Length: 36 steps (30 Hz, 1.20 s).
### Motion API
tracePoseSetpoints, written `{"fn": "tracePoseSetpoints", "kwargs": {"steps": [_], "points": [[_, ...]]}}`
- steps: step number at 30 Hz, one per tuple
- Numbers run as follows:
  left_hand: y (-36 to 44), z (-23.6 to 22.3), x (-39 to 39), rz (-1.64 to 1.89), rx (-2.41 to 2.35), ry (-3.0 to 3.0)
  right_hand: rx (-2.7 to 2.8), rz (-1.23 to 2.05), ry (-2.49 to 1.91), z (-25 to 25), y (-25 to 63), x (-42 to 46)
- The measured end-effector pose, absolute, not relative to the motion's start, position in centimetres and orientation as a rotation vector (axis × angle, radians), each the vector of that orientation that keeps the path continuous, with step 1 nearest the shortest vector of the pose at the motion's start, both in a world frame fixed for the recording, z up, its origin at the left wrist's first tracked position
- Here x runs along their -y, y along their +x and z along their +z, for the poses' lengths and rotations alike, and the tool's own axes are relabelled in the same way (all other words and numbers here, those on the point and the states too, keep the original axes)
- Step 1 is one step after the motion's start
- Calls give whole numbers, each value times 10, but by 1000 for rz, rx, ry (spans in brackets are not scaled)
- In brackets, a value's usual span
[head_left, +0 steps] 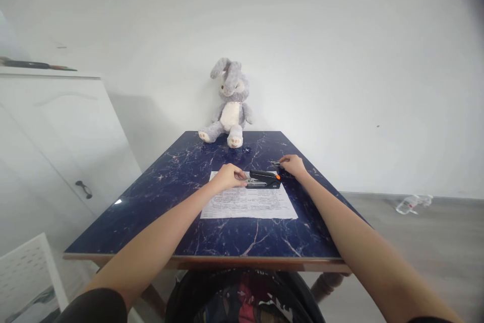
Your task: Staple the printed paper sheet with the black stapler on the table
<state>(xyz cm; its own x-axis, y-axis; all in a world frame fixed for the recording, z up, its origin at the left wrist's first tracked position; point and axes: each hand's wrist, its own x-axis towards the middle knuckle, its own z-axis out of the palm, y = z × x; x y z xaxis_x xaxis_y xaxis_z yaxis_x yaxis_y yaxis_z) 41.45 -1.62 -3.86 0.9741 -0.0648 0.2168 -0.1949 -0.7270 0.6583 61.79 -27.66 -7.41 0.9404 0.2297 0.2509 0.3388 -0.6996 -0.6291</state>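
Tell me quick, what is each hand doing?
Left hand: curled, touching the stapler on the paper.
Right hand: on the table; grip cannot be told.

Left hand (230, 177) touches the stapler (263, 180) on paper (247, 203) — right hand (293, 165) beside.

The print on the sheet of paper (249, 203) at the middle of the frame is too small to read. The left hand (228, 177) covers the paper's upper left corner and the near end of the stapler (263, 179). A small dark thing under the fingers (284, 163) of the right hand (293, 165) is too small to name. The clear thing on the floor (412, 204) at right is blurred. Both upper arms are cut off by the bottom edge, which also crops the dark bundle (242, 298) below the worktop (151, 212).
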Motion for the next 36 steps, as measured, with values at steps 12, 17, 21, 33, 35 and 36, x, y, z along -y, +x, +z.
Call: {"fn": "tracePoseSetpoints", "kwargs": {"steps": [12,17,21,33,35,36], "points": [[415,-36,11,230,204,2427,404,-206,-2380,-75,619,277],[414,-35,9,220,221,2426,401,-198,-2373,-74,619,276],[413,-32,6,192,225,2433,395,-198,-2370,-74,619,276],[411,-21,-19,-14,185,2397,562,-185,-2177,-60,601,270],[411,-21,-21,-14,185,2374,706,-102,-2036,-55,592,267],[412,-22,-21,-10,181,2373,789,-45,-1951,-51,586,265]]}}
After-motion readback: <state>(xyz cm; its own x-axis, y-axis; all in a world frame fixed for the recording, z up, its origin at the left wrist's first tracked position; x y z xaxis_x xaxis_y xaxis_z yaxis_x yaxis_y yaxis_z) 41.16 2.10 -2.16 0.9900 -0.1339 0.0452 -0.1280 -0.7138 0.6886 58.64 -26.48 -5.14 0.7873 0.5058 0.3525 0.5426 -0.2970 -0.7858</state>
